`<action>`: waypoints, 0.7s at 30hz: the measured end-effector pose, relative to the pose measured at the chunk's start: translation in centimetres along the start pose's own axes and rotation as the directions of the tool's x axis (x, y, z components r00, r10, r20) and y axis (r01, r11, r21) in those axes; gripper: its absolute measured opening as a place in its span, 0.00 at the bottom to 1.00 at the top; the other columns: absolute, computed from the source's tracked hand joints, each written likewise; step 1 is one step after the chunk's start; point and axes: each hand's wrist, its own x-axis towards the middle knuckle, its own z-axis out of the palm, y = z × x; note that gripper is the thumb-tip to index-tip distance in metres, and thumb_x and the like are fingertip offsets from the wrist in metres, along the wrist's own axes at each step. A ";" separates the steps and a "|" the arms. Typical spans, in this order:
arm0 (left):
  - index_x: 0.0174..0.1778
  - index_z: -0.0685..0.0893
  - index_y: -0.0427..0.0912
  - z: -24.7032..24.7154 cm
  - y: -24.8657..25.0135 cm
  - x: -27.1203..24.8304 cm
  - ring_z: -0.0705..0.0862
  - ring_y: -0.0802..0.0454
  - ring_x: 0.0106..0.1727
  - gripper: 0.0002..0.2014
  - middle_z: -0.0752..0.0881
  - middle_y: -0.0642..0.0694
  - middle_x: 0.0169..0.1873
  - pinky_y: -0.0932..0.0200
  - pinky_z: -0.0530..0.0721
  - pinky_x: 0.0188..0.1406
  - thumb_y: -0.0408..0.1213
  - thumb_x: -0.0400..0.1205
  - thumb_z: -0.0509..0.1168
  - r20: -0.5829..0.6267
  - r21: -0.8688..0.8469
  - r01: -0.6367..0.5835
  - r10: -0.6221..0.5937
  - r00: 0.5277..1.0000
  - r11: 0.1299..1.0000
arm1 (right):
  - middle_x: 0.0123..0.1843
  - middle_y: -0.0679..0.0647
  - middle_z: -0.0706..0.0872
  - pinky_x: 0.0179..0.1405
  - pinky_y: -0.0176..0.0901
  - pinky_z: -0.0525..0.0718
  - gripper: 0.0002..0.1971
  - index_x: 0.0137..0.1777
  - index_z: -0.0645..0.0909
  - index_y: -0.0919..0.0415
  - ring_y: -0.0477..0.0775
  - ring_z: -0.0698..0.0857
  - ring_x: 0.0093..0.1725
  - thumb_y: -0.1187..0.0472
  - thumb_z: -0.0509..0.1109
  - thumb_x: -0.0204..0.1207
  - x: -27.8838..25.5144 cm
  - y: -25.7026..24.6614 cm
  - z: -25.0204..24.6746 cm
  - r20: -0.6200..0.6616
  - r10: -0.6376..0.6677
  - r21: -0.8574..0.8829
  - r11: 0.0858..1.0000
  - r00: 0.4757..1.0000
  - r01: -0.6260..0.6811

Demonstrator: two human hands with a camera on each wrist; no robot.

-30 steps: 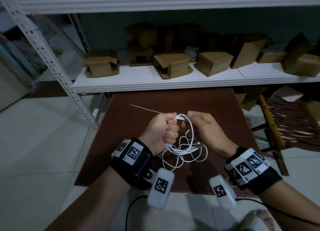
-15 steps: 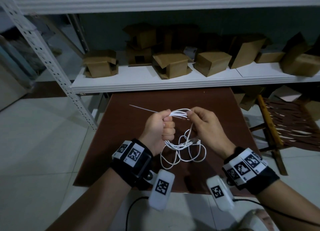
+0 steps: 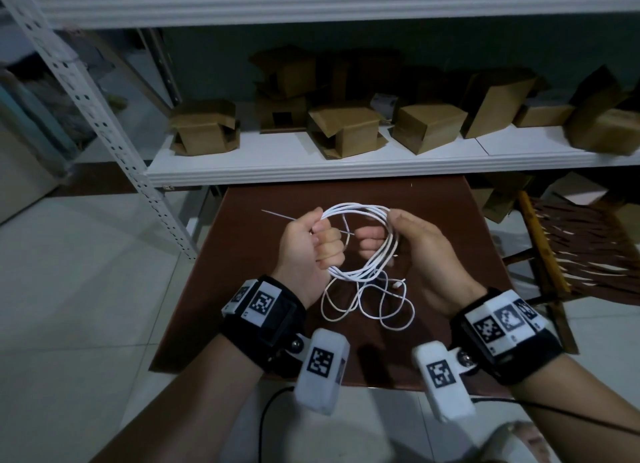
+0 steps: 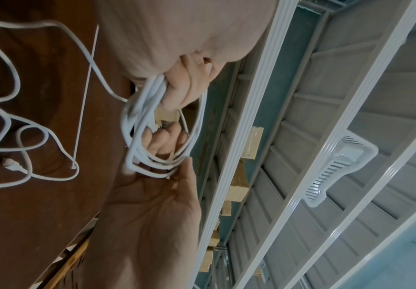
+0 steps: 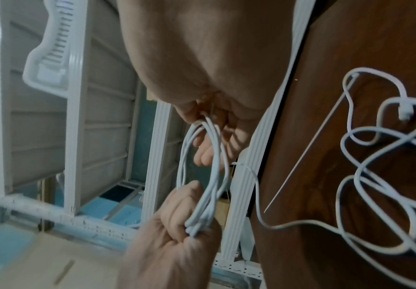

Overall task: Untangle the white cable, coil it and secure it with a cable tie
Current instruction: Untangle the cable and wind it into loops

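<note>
The white cable (image 3: 356, 208) is partly wound into a coil of several turns that I hold above the brown table (image 3: 242, 289). My left hand (image 3: 311, 244) grips the coil's left side in a fist. On the right side my right hand (image 3: 408, 240) holds the coil, thumb on top and fingers curled under. The rest of the cable lies in loose loops (image 3: 367, 306) on the table below, with a connector end (image 3: 398, 284) among them. A thin white cable tie (image 3: 277, 214) lies flat on the table behind my left hand. The wrist views show the coil (image 4: 137, 125) (image 5: 212, 166) between both hands and the cable tie (image 4: 85, 97) (image 5: 306, 150).
A white shelf (image 3: 346, 164) with several cardboard boxes (image 3: 346, 130) runs just behind the table. A perforated metal rack post (image 3: 104, 116) slants at the left. A wooden chair with a woven seat (image 3: 571, 254) stands to the right. Tiled floor surrounds the table.
My hands have moved apart, and the bundle once bunched between them has spread into a wide round coil. The loose loops on the table have shifted slightly.
</note>
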 end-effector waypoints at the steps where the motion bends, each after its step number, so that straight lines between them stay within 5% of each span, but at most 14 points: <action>1: 0.23 0.66 0.48 0.0 0.0 0.0 0.58 0.60 0.11 0.28 0.61 0.55 0.16 0.65 0.53 0.07 0.44 0.93 0.53 -0.002 0.014 0.001 -0.001 1.000 1.000 | 0.43 0.66 0.92 0.44 0.50 0.95 0.12 0.55 0.83 0.65 0.55 0.89 0.34 0.61 0.59 0.93 -0.1 -0.2 0.0 0.003 0.017 0.026 1.000 1.000 -0.017; 7: 0.28 0.62 0.49 0.3 -0.3 -0.1 0.56 0.61 0.12 0.25 0.60 0.55 0.16 0.66 0.51 0.08 0.44 0.94 0.53 -0.045 0.245 -0.019 0.031 0.999 0.969 | 0.30 0.57 0.76 0.47 0.52 0.87 0.17 0.40 0.78 0.64 0.51 0.76 0.25 0.60 0.61 0.92 -0.1 -1.0 -0.4 -0.010 0.056 0.007 0.998 0.998 -0.056; 11: 0.30 0.63 0.50 0.4 -1.1 0.2 0.55 0.61 0.13 0.24 0.59 0.55 0.18 0.69 0.50 0.11 0.44 0.95 0.54 -0.032 0.469 -0.075 0.101 0.994 0.880 | 0.29 0.52 0.65 0.35 0.45 0.79 0.17 0.37 0.75 0.55 0.49 0.63 0.26 0.55 0.64 0.90 -0.3 -1.2 -0.4 -0.004 0.088 -0.089 0.992 0.996 -0.088; 14: 0.30 0.64 0.50 0.3 -1.5 0.3 0.56 0.61 0.14 0.24 0.59 0.54 0.20 0.70 0.52 0.12 0.44 0.95 0.55 -0.021 0.541 -0.079 0.107 0.994 0.837 | 0.27 0.48 0.65 0.26 0.40 0.71 0.23 0.29 0.86 0.52 0.48 0.64 0.24 0.54 0.68 0.89 -0.5 -1.0 -0.5 0.036 0.048 -0.286 0.958 0.998 -0.035; 18: 0.30 0.65 0.50 0.3 -1.6 0.3 0.56 0.61 0.15 0.23 0.59 0.54 0.20 0.70 0.52 0.12 0.44 0.95 0.56 -0.023 0.563 -0.076 0.107 0.994 0.823 | 0.25 0.50 0.71 0.20 0.37 0.72 0.16 0.50 0.90 0.67 0.47 0.68 0.22 0.55 0.69 0.89 -0.4 -0.8 -0.7 0.051 -0.013 -0.422 0.906 0.999 0.034; 21: 0.30 0.65 0.50 0.2 -1.7 0.5 0.56 0.61 0.15 0.24 0.60 0.55 0.20 0.70 0.52 0.13 0.46 0.94 0.57 -0.023 0.575 -0.069 0.100 0.995 0.815 | 0.24 0.53 0.70 0.18 0.38 0.71 0.19 0.43 0.84 0.68 0.50 0.67 0.22 0.54 0.66 0.90 -0.1 -0.6 -0.7 0.046 -0.044 -0.424 0.904 0.998 0.060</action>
